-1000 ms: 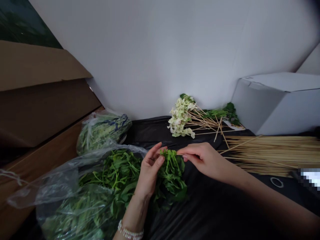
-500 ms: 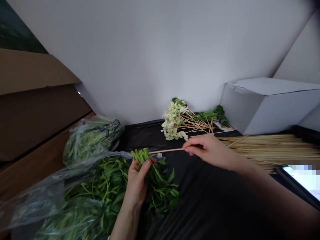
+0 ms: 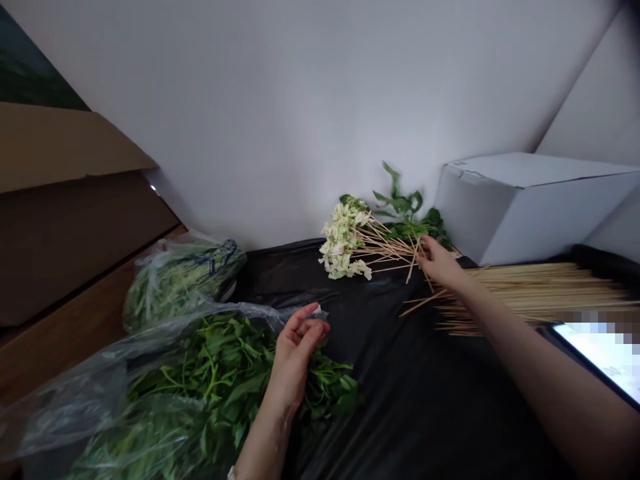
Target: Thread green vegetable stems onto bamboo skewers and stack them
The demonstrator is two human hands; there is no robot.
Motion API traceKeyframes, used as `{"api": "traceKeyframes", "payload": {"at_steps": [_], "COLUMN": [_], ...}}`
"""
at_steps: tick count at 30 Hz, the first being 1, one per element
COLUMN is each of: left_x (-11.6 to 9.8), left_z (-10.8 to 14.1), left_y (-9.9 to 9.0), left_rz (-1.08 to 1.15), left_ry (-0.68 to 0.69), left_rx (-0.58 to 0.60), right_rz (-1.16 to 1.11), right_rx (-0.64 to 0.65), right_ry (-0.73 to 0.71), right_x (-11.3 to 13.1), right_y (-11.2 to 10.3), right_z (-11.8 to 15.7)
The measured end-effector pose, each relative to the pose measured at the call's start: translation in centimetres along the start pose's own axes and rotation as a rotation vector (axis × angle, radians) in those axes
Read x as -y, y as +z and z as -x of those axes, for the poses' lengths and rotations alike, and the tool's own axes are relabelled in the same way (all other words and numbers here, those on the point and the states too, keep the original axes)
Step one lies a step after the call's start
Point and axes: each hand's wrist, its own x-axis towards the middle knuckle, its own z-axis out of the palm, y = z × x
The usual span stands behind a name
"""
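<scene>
My left hand [image 3: 295, 353] hovers over the pile of leafy greens [image 3: 235, 373], its fingers loosely curled and apart, with nothing in them. Farther back, my right hand [image 3: 440, 261] is closed on a bamboo skewer [image 3: 413, 263] at the back pile. Leafy greens [image 3: 397, 200] stand up, slightly blurred, at the far end of that skewer. Beside it lie several skewers with pale, frilly leaf pieces [image 3: 343, 243] on their ends. More greens on the pile touch the wall side, partly hidden behind the sticks.
Loose bamboo skewers [image 3: 530, 290] lie at the right, near a lit phone [image 3: 600, 360]. A white box [image 3: 530, 207] stands behind them. On the left are a bag of greens [image 3: 180, 280], clear plastic [image 3: 75, 407] and a cardboard box [image 3: 75, 227]. Black sheeting [image 3: 390, 387] covers the work surface.
My right hand has moved back and right to the pile, carrying the skewer with the greens. My left hand has let go of the green bunch and shifted slightly right.
</scene>
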Motion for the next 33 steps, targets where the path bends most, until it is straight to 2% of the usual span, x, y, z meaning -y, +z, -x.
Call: {"api": "traceKeyframes", "payload": {"at_steps": [3,6,10,13,15,19,22,27,30,33], "left_x": [-0.1,-0.1,-0.1,-0.2,-0.4,-1.2,-1.8,-1.8,-1.1,-0.9], "left_z": [0.0,0.0,0.1,0.1,0.1,0.3,0.2,0.0,0.0,0.0], "left_y": [0.2,0.3,0.3,0.3,0.3,0.1,-0.4,-1.2,-1.3,-1.5], "left_rz": [-0.001,-0.011,-0.013,-0.011,0.0,0.054,0.022,-0.432,-0.644,-0.745], "left_ry": [-0.01,-0.013,0.0,0.002,0.005,0.05,0.093,0.201,0.267,0.273], "left_rx": [-0.01,-0.021,-0.008,-0.007,-0.01,-0.032,-0.06,-0.041,0.061,0.252], "right_rz": [0.186,0.323,0.446,0.532,0.604,0.718,0.699,0.546,0.474,0.399], "right_rx": [0.05,0.183,0.494,0.732,0.82,0.867,0.887,0.911,0.889,0.836], "right_ry": [-0.024,-0.077,-0.156,-0.169,-0.157,-0.155,-0.203,-0.336,-0.401,-0.45], "right_x": [0.0,1.5,3.3,3.5,3.3,2.8,2.9,4.4,5.9,7.6], "right_y": [-0.5,-1.8,-3.3,-3.2,-2.7,-1.5,-1.1,-0.8,-0.8,-0.9], "right_z": [-0.1,0.0,0.6,1.4,2.0,2.5,2.4,2.6,3.2,3.9]}}
